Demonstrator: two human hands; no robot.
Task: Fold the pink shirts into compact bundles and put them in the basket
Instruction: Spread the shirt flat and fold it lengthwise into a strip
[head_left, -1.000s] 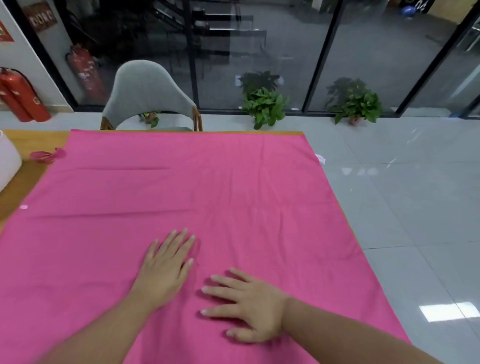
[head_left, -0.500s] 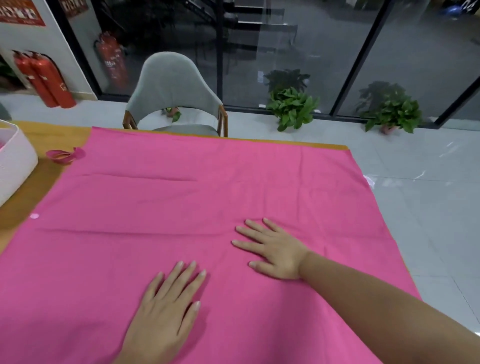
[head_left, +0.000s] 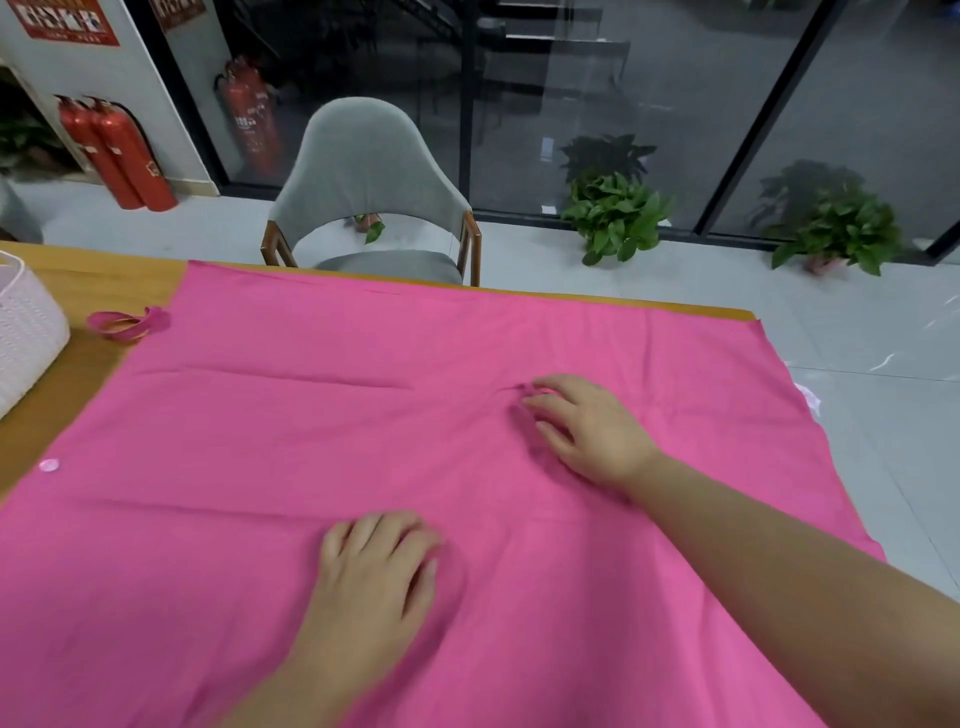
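head | right hand (head_left: 587, 426) pinches pink shirt (head_left: 311, 441) to fold | left hand (head_left: 374, 566) curled, pressing cloth | basket (head_left: 26, 332) waits left

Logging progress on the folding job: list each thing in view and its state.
Large pink cloth: spread flat, unfolded, overhanging the table's right edge.
White woven basket: upright at the table's left edge, contents hidden.
Left hand: resting on cloth, fingers curled.
Right hand: fingers pinching a small fold.
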